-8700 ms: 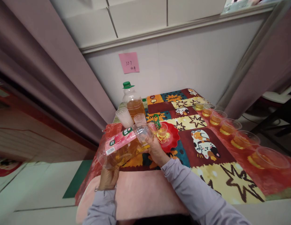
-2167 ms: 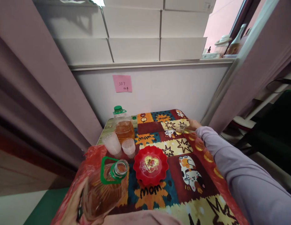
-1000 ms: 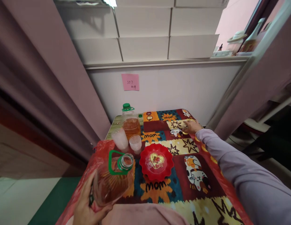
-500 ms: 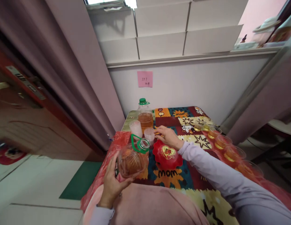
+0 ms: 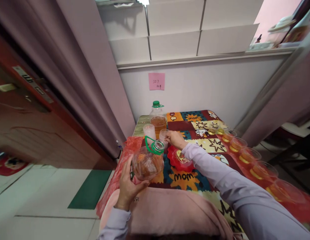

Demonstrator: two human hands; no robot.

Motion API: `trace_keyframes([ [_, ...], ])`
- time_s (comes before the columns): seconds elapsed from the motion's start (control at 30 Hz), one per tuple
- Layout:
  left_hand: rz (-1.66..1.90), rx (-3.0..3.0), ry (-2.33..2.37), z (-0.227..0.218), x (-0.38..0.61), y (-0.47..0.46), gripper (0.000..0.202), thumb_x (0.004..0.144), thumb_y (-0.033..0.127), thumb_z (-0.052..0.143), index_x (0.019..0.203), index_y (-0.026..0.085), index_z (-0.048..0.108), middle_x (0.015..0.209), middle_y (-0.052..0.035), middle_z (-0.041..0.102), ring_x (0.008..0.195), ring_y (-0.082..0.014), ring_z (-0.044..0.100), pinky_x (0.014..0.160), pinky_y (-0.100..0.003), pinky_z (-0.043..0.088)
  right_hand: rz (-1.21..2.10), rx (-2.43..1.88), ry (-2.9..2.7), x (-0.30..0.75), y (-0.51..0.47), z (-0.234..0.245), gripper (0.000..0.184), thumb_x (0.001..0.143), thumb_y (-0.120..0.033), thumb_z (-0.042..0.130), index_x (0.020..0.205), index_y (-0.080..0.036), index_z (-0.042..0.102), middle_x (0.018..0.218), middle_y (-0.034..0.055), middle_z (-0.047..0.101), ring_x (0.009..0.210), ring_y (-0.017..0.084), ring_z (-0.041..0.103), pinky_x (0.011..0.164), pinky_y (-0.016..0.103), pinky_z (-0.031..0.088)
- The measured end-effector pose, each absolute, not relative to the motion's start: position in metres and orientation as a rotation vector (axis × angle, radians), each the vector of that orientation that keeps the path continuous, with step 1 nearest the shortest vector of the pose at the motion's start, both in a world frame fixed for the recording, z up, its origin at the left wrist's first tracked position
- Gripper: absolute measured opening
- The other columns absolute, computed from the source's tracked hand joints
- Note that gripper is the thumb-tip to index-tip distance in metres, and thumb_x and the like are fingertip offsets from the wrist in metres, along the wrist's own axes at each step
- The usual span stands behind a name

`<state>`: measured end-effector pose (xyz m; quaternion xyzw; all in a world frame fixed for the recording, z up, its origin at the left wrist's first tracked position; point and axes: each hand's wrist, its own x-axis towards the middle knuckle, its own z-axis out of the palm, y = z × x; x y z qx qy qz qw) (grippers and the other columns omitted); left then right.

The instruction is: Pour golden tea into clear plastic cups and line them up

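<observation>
My left hand (image 5: 128,186) grips an uncapped plastic jug (image 5: 148,162) of amber liquid with a green handle ring, held tilted near the table's front left corner. My right hand (image 5: 175,139) reaches across the red plate (image 5: 175,160) and closes its fingers on a clear plastic cup (image 5: 164,135) standing beside a stack of cups (image 5: 149,130). Behind them stands a second jug (image 5: 157,117) with a green cap, part full.
A row of several filled cups (image 5: 237,145) runs along the table's right edge. The table wears a colourful "MOM" patterned cloth (image 5: 194,173). A pink note (image 5: 156,81) hangs on the wall behind. Curtains hang left and right; a pink cushion (image 5: 164,213) lies at the front.
My right hand left the far cups on the right, swept left over the red plate and took hold of a loose cup. The jug stayed in my left hand.
</observation>
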<state>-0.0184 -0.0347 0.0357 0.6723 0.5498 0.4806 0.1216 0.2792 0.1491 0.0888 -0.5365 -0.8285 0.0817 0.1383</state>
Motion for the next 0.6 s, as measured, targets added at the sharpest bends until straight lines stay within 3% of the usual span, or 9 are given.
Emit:
trace_keyframes([
  [0.13,1.398,1.940,1.604,0.038,-0.018,-0.035,0.126,0.070,0.091,0.082,0.168,0.019,0.047,0.168,-0.0254,0.056,0.157,-0.0478,0.052,0.127,-0.065,0.044,0.228,-1.456,-2.302,0.280,0.157,0.091,0.009,0.093,-0.029,0.088,0.099,-0.022,0.086,0.105,0.0086,0.086,0.096,0.024,0.080,0.086,0.029,0.058],
  [0.37,1.376,1.956,1.619,0.038,-0.017,-0.036,0.128,0.068,0.089,0.085,0.168,0.020,0.047,0.168,-0.0245,0.055,0.156,-0.0478,0.053,0.127,-0.065,0.043,0.112,-1.215,-2.058,0.322,0.125,0.117,0.021,0.109,-0.034,0.066,0.100,-0.024,0.081,0.104,0.0084,0.081,0.094,0.022,0.075,0.084,0.030,0.055],
  [0.6,1.362,1.934,1.622,0.043,-0.015,-0.032,0.124,0.070,0.087,0.084,0.167,0.019,0.048,0.168,-0.0235,0.055,0.156,-0.0471,0.052,0.127,-0.063,0.044,0.212,-1.388,-2.139,0.370,0.060,0.052,0.013,0.105,-0.026,0.067,0.098,-0.023,0.077,0.101,0.0081,0.079,0.087,0.023,0.074,0.077,0.031,0.053],
])
